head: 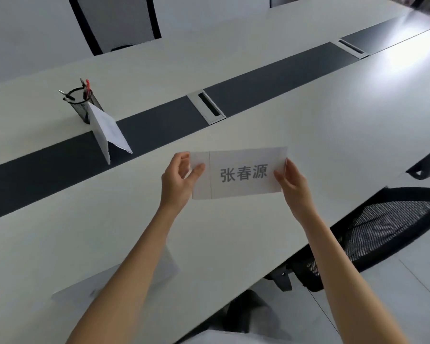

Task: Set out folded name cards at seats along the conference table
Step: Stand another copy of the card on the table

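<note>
I had the name card (pixel 238 173) pinched between left hand (pixel 178 181) and right hand (pixel 292 181), long axis spanning them, equally near both, table (pixel 333 115) beneath.

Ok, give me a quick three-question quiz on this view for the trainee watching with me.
1. True or false: both hands, left and right, hold the printed name card by its ends above the table.
2. Multiple choice: the folded card already standing on the table is next to A) the pen holder, B) the mesh chair, C) the far cable port.
3. Fill in: loose white paper lies under the ___ forearm.

Key: 1 true; 2 A; 3 left.
</note>
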A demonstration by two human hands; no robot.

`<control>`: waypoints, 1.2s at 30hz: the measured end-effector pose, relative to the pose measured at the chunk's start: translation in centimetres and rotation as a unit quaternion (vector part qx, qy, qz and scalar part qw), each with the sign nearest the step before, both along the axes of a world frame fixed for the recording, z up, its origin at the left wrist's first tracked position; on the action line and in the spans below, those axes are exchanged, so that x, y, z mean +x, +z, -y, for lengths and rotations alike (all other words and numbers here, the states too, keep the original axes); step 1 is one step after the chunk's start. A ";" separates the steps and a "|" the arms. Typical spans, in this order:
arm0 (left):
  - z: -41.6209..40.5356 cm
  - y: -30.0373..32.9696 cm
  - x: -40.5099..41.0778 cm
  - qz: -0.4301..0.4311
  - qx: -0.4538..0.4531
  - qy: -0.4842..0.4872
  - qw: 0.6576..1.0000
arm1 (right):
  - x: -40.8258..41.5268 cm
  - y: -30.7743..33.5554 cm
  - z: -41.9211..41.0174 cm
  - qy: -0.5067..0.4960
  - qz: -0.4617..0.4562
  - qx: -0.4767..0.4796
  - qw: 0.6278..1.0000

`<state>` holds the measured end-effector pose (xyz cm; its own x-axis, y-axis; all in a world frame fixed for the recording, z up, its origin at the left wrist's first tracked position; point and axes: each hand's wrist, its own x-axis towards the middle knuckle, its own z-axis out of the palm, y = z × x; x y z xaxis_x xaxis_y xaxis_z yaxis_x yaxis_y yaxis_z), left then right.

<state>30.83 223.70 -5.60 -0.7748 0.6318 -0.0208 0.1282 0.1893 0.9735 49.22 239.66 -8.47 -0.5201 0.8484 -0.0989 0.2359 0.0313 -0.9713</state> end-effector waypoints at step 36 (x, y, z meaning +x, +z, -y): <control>-15.0 -13.5 -1.6 0.192 -0.110 0.197 0.955 | -10.0 -10.2 -16.0 0.084 0.152 -0.030 0.984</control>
<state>29.26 238.74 -19.09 -0.8602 0.2400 -0.4500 -0.3538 0.3546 0.8655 39.20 255.64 -18.65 -0.5915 0.7405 -0.3191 0.5126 0.0399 -0.8577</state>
